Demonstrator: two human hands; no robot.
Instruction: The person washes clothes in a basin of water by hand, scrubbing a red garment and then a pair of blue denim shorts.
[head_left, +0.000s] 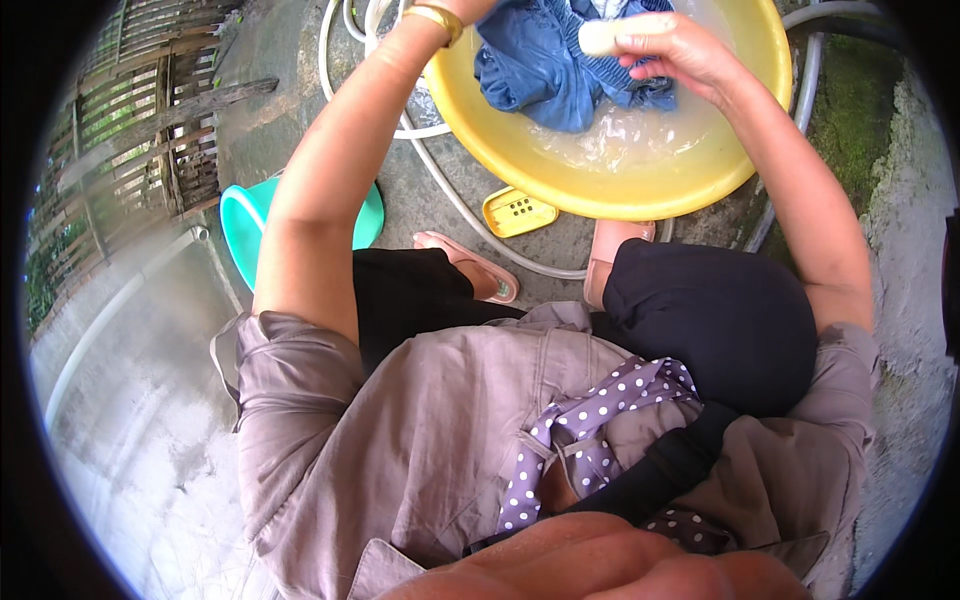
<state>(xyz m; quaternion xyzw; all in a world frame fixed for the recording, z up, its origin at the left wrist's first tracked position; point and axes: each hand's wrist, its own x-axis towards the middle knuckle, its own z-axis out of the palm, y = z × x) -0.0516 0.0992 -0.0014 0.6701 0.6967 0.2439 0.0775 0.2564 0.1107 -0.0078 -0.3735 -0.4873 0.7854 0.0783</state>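
The right hand [672, 50] grasps a pale soap bar [603, 38] over blue denim clothing [545, 65] in the yellow basin [600, 185]. The left hand is cut off at the top edge, so its fingers cannot be judged.

A basin [640, 190] sits on the ground in front of the person's knees, holding water and a garment [550, 70]. The right hand [675, 50] is over the basin, gripping a bar of soap [603, 37] against the garment. A soap dish [518, 211] lies just before the basin's near rim, beside a hose [450, 190]. A bucket [245, 220] stands to the left, with a fence [140, 130] beyond it.
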